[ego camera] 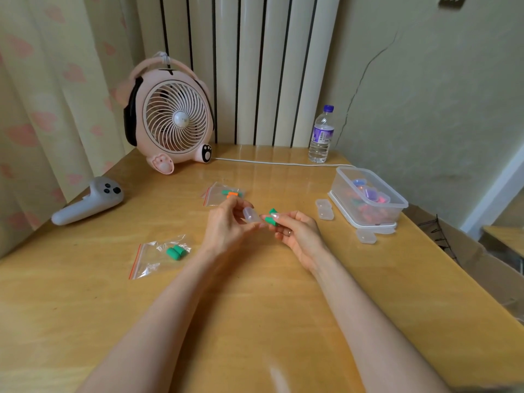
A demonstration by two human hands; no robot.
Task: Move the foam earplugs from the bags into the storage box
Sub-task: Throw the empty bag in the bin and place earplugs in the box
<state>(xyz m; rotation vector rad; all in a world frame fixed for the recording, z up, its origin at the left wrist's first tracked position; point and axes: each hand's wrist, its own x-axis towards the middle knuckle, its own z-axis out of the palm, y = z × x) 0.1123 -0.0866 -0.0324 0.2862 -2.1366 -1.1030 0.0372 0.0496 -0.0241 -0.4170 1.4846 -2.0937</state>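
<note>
My left hand [226, 225] holds a small clear plastic case [251, 215] above the table's middle. Right beside it, my right hand [295, 231] pinches green foam earplugs [271, 218] at the case's opening. A clear zip bag [158, 255] with green earplugs [175, 252] lies to the left. Another zip bag [219, 192] with green and orange earplugs lies beyond my hands. The clear storage box [371, 198] stands at the right, with colourful small cases inside.
Three small clear cases [324, 209] [366, 236] lie by the storage box. A pink fan [170, 114] and its white cable stand at the back, a water bottle [321, 134] at back right, a white controller [88, 204] at left. The table's right edge runs diagonally.
</note>
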